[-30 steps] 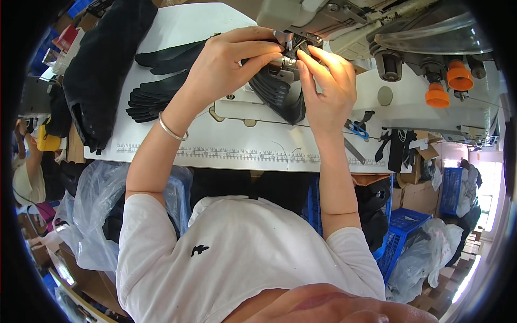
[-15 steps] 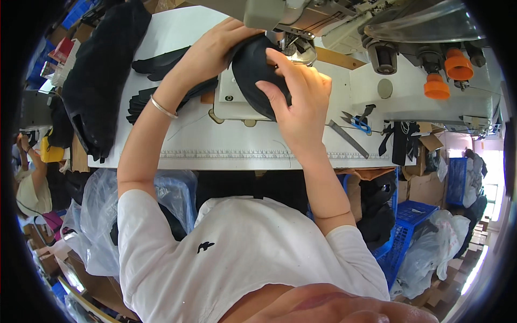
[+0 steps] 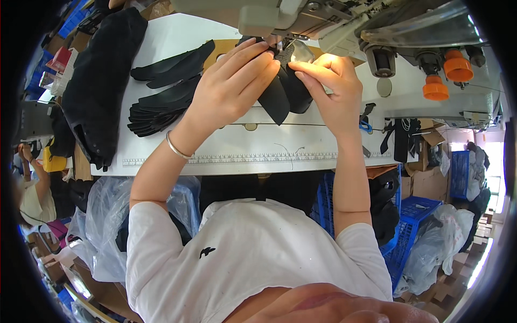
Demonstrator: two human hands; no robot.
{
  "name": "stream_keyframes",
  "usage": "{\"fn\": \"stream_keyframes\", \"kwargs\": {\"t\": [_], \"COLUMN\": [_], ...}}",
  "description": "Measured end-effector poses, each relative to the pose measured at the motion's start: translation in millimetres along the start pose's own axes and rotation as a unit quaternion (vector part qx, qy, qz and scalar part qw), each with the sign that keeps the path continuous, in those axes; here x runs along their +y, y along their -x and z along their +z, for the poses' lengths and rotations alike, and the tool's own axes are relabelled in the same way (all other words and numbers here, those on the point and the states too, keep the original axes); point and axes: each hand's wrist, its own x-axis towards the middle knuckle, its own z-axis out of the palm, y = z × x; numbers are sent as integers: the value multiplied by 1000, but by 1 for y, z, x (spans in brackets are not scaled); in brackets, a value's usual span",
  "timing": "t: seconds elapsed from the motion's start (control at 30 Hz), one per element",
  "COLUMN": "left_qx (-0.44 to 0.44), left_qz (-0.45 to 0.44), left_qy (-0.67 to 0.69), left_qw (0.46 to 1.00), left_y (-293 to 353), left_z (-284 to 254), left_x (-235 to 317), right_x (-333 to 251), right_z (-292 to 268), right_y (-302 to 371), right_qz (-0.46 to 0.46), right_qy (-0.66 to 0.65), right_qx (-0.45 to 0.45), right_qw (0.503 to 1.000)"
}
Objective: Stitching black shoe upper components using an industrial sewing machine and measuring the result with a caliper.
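Note:
Beneath the sewing machine head, black fabric pieces fan out toward me from the needle area. My left hand lies over their left side, fingers close together with the tips on the cloth near the needle; its thumb is hidden. On the right, my right hand pinches the edge of the fabric between thumb and forefinger. A lamp lights the presser foot area. Left of my left hand lie more cut black strips, fanned in overlapping layers.
A long black stuffed cloth item lies at the table's left end. Scissors with blue handles are partly hidden by my right arm. A printed ruler runs along the near edge. Orange-capped thread holders stand at right; blue crates sit below.
My left hand has come nearer and right, over the fabric. My right hand has shifted right and now pinches the edge. The single curved black shape now shows as two spread panels.

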Motion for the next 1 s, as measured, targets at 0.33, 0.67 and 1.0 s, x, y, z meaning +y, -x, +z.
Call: {"fn": "stream_keyframes", "kwargs": {"t": [0.33,0.67,1.0], "left_qx": [-5,22,43], "left_qz": [-44,-26,-23], "left_qy": [22,29,32], "left_qw": [999,999,998], "left_y": [4,11,12], "left_z": [1,6,11], "left_x": [2,-5,-7], "right_x": [3,2,2], "right_z": [-1,5,6], "right_y": [-3,2,3], "right_qz": [15,-4,14], "right_qy": [-45,-38,-39], "right_qx": [-15,8,3], "right_qw": [999,999,999]}}
